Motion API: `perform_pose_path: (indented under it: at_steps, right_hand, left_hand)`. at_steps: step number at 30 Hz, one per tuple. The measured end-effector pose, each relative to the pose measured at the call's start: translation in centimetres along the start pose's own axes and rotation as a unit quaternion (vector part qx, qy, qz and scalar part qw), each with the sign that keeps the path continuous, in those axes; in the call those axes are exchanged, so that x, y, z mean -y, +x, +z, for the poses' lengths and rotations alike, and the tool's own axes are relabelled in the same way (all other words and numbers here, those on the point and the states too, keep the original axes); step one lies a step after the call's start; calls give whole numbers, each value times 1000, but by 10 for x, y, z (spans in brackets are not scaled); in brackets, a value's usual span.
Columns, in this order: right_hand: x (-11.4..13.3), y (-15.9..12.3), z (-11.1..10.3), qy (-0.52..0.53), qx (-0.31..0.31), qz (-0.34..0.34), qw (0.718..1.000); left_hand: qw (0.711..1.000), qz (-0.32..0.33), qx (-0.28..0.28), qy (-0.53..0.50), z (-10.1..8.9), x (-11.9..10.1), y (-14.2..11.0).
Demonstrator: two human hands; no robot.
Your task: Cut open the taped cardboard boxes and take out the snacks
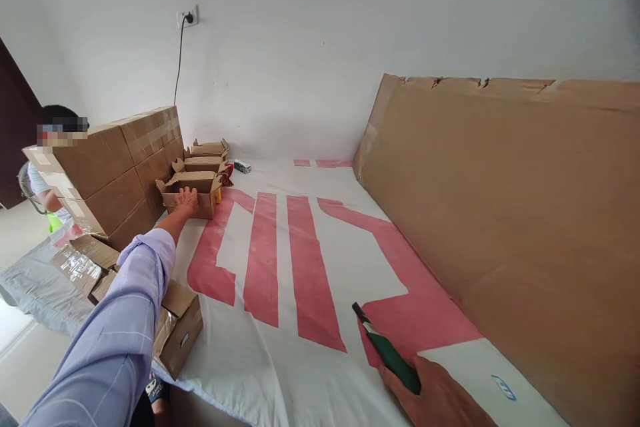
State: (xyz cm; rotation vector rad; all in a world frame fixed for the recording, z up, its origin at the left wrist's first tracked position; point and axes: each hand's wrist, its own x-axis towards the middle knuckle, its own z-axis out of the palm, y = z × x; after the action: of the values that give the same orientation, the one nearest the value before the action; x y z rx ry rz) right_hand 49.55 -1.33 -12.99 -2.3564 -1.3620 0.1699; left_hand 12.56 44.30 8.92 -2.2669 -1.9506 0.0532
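My left hand (187,200) reaches far forward, its fingers hooked over the near wall of an open cardboard box (204,204). This is the nearest of several small open boxes in a row, with another open box (201,164) just behind it. Low on the right, my right hand (434,392) is closed round a green utility knife (393,357), whose dark narrow tip points forward and left over the cloth. Beside my left forearm lies a cardboard box (183,330) with tape on it, partly hidden by the sleeve.
A pale cloth (295,380) with red markings covers the table. Taped cartons (117,170) are stacked at left; a large cardboard sheet (505,194) leans along the right. A small patterned box (243,166) lies by the wall. A person (50,197) sits beyond the cartons.
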Motion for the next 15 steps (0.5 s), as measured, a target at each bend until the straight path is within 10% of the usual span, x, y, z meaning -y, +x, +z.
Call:
perform_pose_path:
  at_steps: [8, 15]
  right_hand:
    - [44, 1, -45, 8, 84, 88, 993]
    - [57, 0, -43, -11, 70, 82, 994]
  left_hand:
    - [997, 78, 5, 9, -32, 28, -53]
    - [973, 216, 84, -2, -22, 30, -122]
